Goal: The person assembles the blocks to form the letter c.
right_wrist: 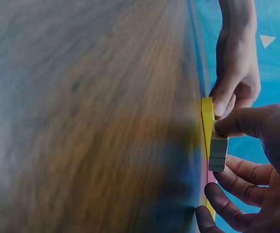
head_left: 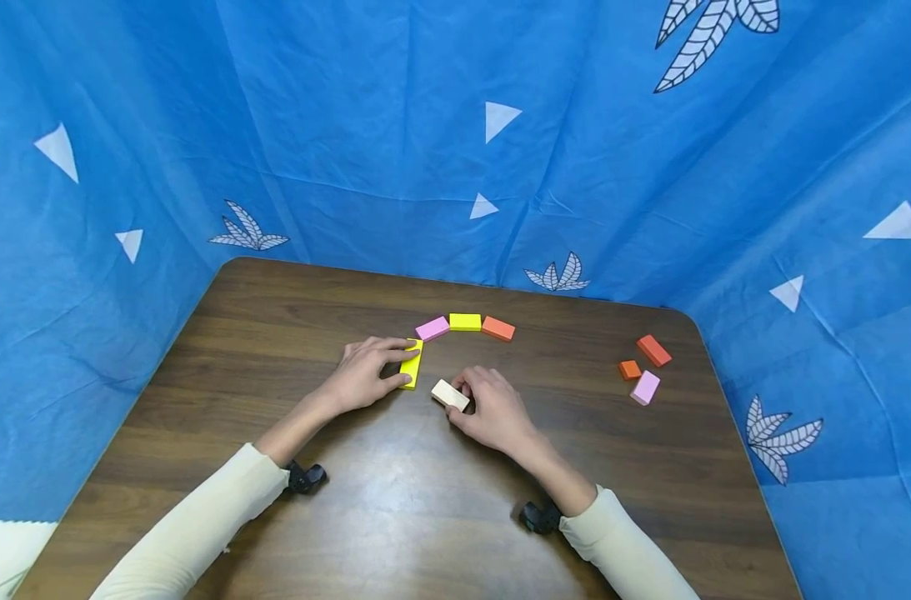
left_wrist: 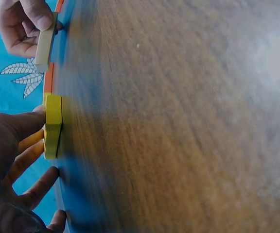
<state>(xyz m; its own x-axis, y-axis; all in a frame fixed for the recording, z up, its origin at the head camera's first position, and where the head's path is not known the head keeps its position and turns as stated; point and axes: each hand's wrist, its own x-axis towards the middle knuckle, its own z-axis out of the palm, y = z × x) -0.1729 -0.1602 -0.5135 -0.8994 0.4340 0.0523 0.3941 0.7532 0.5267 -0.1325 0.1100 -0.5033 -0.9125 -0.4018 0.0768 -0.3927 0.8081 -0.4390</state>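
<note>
Left hand (head_left: 365,375): grips one yellow block (head_left: 411,365) on the desk (head_left: 613,467), far end beside a pink block (head_left: 432,328). Right hand (head_left: 494,410): pinches one cream block (head_left: 449,395), near the gripped yellow.

Covered and cropped
Left hand (head_left: 363,373) partly hides the nearer yellow block (head_left: 411,367); head view cuts off the table's (head_left: 395,533) near edge.

A left arm (head_left: 200,517) and a right arm (head_left: 628,550), both sleeved, extend from the frame's bottom corners toward its centre. The left hand (head_left: 361,373), left of centre, grips with thumb and fingers; the right hand (head_left: 494,410), lower and right of centre, pinches.
</note>
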